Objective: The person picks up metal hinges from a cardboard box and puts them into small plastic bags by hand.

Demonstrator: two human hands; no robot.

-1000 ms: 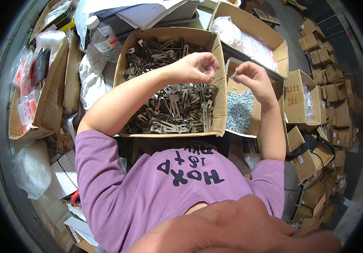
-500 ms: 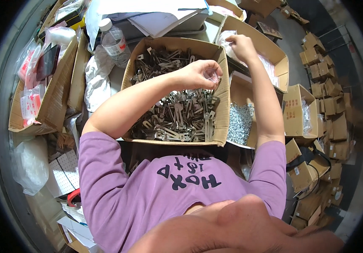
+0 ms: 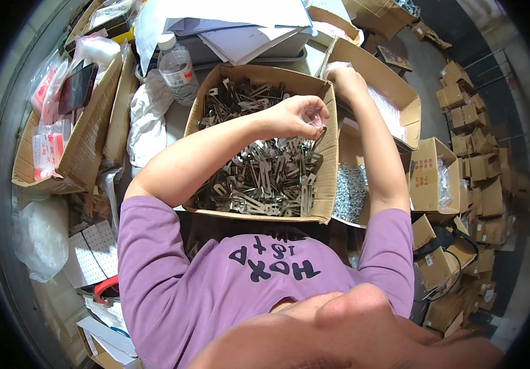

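My left hand (image 3: 302, 117) is curled over the right part of an open cardboard box (image 3: 326, 184) full of flat metal clips (image 3: 265, 178). Thumb and fingers form a ring round a small clear plastic bag (image 3: 311, 115). To the right, my right hand (image 3: 346, 81) is closed at the left wall of a second cardboard box (image 3: 409, 107). A crumpled clear plastic bag (image 3: 337, 66) shows at its fingers; the fingertips are partly hidden. More thin plastic bags (image 3: 388, 114) lie inside that box.
Silvery screws (image 3: 351, 187) fill a box beneath my right forearm. A plastic bottle (image 3: 177, 71) stands behind the clips, near papers (image 3: 246, 40). At left, a phone (image 3: 78, 89) rests on a box of packets (image 3: 86, 138). Several cartons (image 3: 471, 129) line the right side.
My right hand has shifted slightly left and its fingers have curled in at the plastic. The left hand keeps its hold over the clips. The whole view has moved a little.
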